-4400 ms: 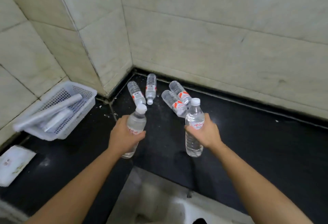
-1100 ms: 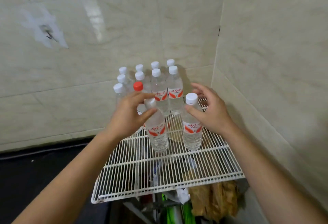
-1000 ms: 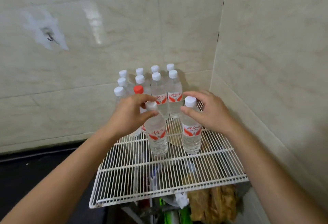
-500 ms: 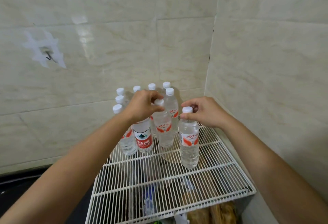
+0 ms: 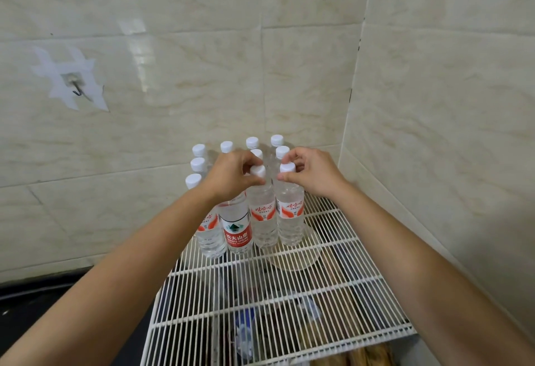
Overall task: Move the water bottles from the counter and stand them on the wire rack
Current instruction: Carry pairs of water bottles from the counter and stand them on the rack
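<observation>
Plastic bottles [image 5: 262, 215] upright on wire rack [image 5: 289, 293]

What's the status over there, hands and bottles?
Left hand pinching first bottle at its neck; right hand pinching second bottle by the cap. Both upright on wire rack. Nothing blocking.

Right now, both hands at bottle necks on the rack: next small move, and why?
Probably release both grips and lift clear: the left hand pinches the inner bottle at its cap, the right hand the end bottle, and both stand upright on the wire rack.
</observation>
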The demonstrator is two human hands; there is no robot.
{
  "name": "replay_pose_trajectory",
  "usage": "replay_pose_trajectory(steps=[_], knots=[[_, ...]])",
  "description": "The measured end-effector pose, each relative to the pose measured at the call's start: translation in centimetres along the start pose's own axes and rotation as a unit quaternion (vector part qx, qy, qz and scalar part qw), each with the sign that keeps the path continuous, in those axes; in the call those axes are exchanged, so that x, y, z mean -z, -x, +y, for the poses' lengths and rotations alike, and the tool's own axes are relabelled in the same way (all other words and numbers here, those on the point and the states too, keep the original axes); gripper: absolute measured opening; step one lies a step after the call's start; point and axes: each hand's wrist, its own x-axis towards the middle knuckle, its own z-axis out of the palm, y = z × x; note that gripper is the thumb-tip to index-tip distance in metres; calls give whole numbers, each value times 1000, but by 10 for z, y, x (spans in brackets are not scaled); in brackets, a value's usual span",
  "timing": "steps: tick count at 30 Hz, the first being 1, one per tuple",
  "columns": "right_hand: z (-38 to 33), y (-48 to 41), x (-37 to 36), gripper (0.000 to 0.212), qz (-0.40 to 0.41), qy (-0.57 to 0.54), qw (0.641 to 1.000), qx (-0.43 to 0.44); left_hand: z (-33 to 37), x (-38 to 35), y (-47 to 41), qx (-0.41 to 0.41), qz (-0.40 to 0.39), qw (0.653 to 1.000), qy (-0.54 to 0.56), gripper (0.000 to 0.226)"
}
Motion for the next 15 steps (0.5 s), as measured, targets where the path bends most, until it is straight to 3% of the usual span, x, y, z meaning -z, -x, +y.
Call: replay_pose_trajectory(steps=[11,15], knots=[[7,12,-12,34,50,-30,998,-15,-7,-5,5,-12,-4,1000,-20,34],[-1,16,-7,34,25,-16,999,-17,-5,1,10,-31,-29,996,-78,46]])
